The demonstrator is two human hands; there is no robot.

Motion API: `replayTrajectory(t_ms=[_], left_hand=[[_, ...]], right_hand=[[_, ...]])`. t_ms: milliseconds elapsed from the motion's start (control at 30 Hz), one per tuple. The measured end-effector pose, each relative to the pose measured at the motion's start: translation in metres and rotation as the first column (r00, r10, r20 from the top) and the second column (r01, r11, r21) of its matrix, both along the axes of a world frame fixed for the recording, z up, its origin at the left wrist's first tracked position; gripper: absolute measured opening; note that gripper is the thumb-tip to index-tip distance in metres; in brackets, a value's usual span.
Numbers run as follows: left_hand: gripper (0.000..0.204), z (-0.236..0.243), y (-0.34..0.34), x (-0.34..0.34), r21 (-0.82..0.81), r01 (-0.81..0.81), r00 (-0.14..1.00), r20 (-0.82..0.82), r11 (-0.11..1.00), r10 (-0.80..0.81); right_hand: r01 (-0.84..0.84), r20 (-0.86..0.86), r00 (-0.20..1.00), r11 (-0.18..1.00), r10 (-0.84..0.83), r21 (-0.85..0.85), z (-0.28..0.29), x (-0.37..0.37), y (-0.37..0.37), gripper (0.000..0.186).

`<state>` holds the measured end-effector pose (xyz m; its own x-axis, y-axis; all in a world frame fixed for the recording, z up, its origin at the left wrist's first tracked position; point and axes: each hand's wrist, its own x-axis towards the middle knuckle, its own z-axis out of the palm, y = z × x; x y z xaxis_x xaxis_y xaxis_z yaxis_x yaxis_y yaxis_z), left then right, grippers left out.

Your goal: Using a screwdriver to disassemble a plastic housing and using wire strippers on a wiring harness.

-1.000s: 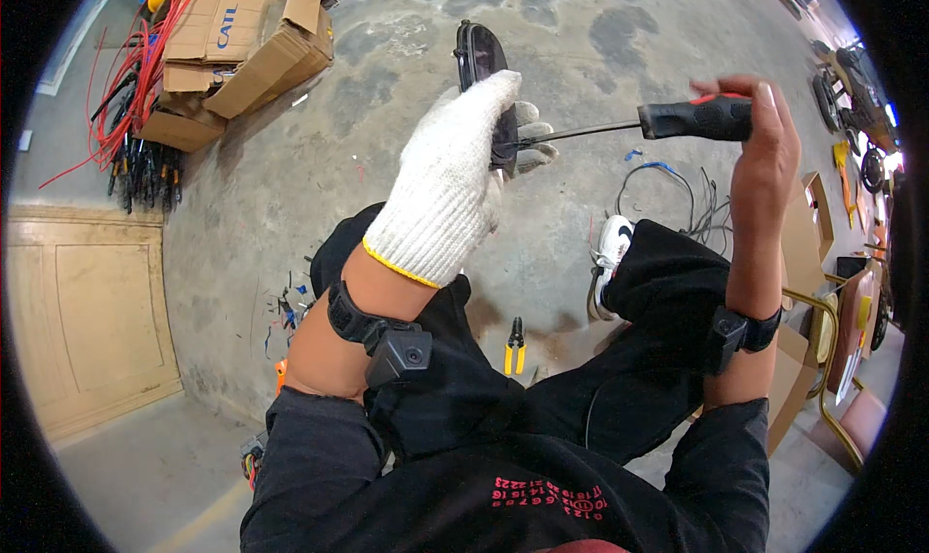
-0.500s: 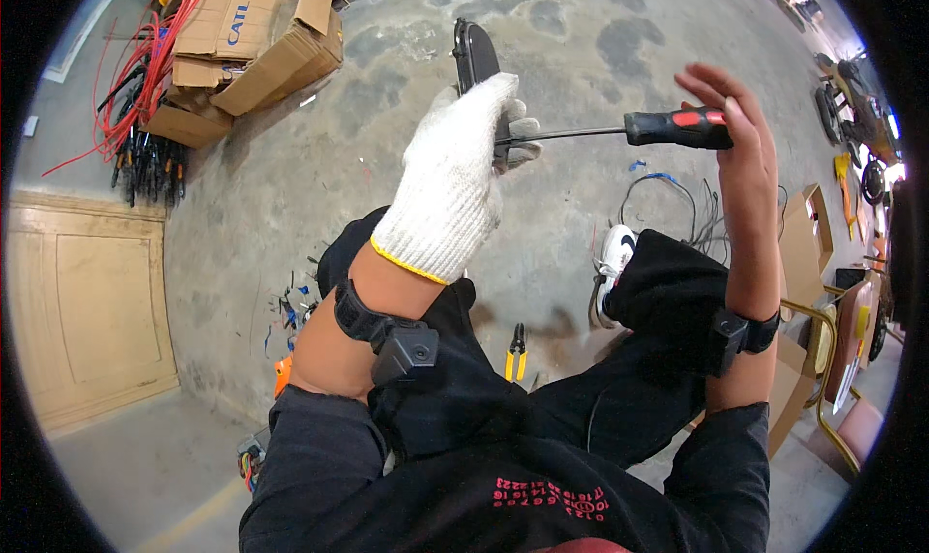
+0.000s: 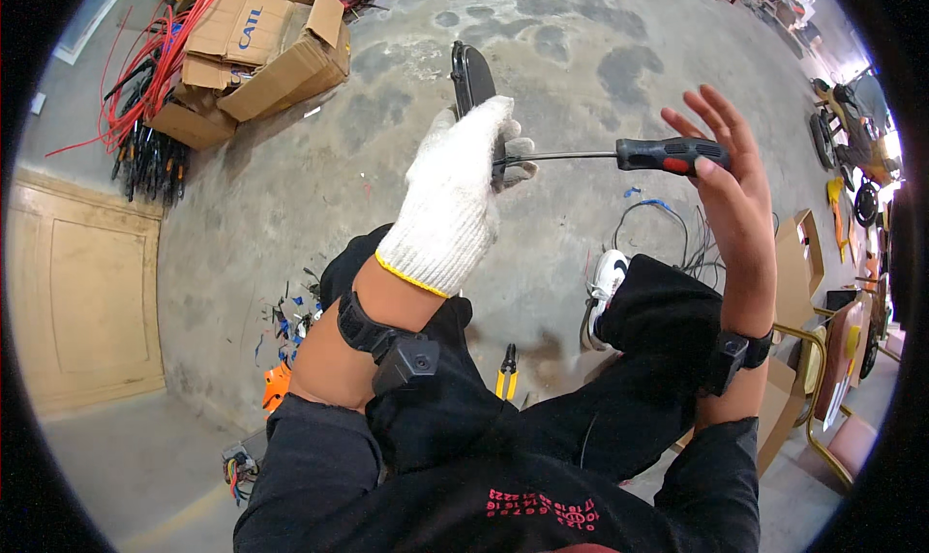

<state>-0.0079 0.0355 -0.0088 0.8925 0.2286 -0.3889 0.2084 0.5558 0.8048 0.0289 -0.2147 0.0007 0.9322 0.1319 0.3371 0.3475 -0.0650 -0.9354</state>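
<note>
The screwdriver has rolled, its red patch now lower. The right hand splays bare fingers, thumb touching the grooved handle. Toward nine o'clock, the left hand (gloved in white knit) grips a round-ended black case pointing to twelve, its lower end hidden; the screwdriver's tip is unclear.

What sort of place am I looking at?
Probably some kind of workshop: a screwdriver at the right hand, a yellow-handled tool on the stained grey floor, and an open cardboard box.
</note>
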Motion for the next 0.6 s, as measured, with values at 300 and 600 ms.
replayTrajectory(t_ms=[300,600], left_hand=[[0.026,0.004,-0.001,0.001,0.027,-0.011,1.000,-0.010,1.000,0.011],[0.026,0.004,-0.002,-0.002,-0.012,-0.015,0.999,-0.043,1.000,0.014]], right_hand=[[0.079,-0.427,0.888,0.971,-0.171,-0.224,0.011,0.000,-0.003,0.040],[0.073,-0.227,0.965,0.969,-0.128,-0.236,0.014,-0.006,-0.002,0.035]])
